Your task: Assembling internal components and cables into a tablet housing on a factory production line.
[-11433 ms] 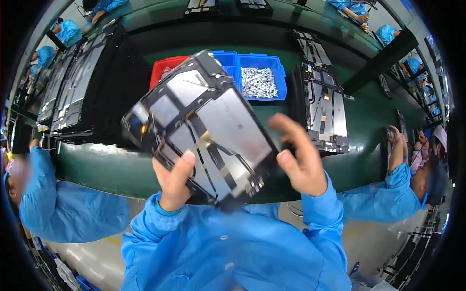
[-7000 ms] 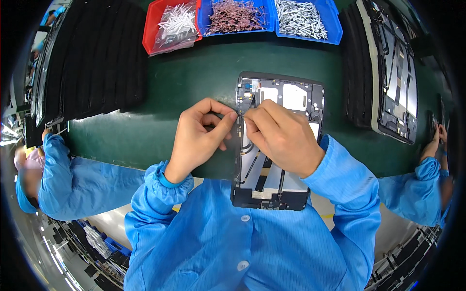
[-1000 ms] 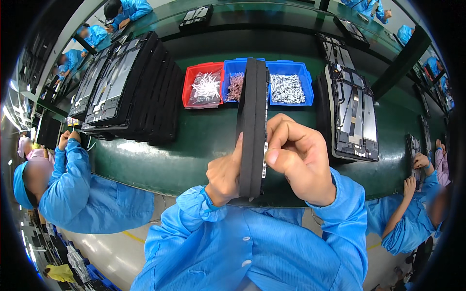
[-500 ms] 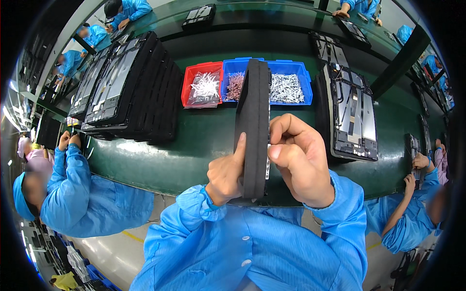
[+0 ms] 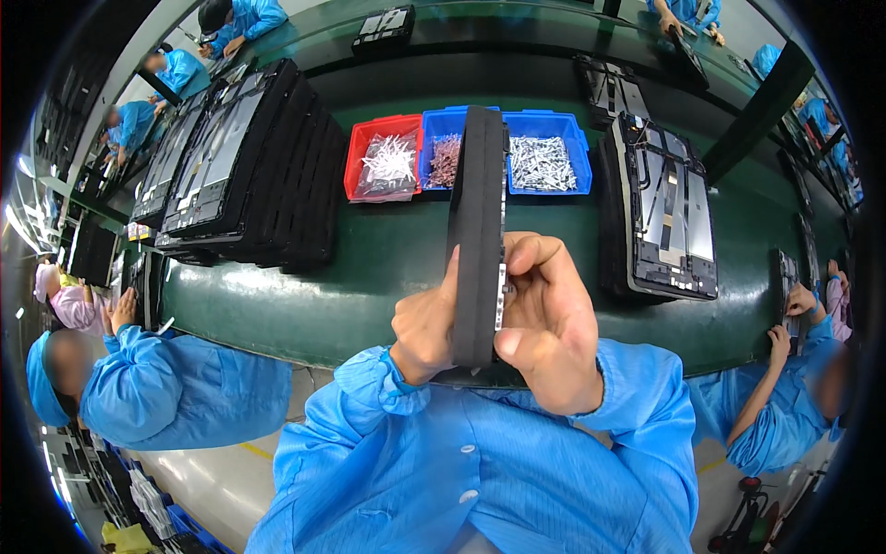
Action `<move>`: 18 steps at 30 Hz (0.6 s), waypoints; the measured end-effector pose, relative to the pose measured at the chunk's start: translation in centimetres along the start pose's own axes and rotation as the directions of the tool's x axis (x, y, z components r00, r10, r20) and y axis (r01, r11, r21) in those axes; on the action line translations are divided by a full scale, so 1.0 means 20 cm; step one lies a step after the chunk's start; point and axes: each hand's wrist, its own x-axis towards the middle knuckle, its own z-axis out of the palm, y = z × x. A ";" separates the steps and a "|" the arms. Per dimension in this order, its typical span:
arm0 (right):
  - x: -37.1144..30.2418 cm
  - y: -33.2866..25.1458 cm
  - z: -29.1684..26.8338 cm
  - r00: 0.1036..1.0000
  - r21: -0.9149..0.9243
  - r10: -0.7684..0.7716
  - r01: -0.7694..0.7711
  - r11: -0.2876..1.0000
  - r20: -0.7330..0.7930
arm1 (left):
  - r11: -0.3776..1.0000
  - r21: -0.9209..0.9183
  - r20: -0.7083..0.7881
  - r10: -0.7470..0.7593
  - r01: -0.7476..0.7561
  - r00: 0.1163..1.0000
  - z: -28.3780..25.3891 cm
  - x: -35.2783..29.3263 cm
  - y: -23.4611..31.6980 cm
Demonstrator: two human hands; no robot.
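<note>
A thick black foam-backed panel (image 5: 476, 240) stands on its edge in front of me, its narrow side facing up toward me. Along its right side shows a strip of metal and small white parts. My left hand (image 5: 429, 323) holds it from the left, index finger stretched along the dark back; the other fingers are partly hidden. My right hand (image 5: 554, 323) is at the right side, fingers curled and thumb by the lower edge. Whatever is inside those curled fingers, if anything, is hidden. Beyond the panel, a blue bin (image 5: 544, 162) contains silvery-white small parts.
A red bin (image 5: 355, 171) with bagged white pieces and a blue bin (image 5: 434, 120) with copper-coloured parts stand beside it. Tall stacks of black-framed panels (image 5: 217, 157) are at left; more panels (image 5: 669, 212) lie at right. Co-workers (image 5: 152, 379) sit on both sides.
The panel has shifted slightly left and turned more edge-on. My right hand has moved a little left and down, its thumb sliding lower and parting from the index finger.
</note>
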 end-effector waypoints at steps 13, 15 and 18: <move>0.04 -0.02 -0.07 0.994 -0.018 0.040 -0.038 0.999 0.100 | 0.962 -0.093 0.083 -0.249 0.256 0.965 0.02 -0.05 -0.02; 0.03 -0.02 -0.08 0.995 -0.047 0.031 -0.027 0.999 0.098 | 0.951 -0.133 0.069 -0.273 0.280 0.960 0.04 -0.07 -0.02; 0.02 -0.04 -0.09 0.999 -0.110 0.024 -0.020 0.994 0.036 | 0.963 -0.162 0.004 -0.216 0.214 0.976 0.06 -0.06 -0.02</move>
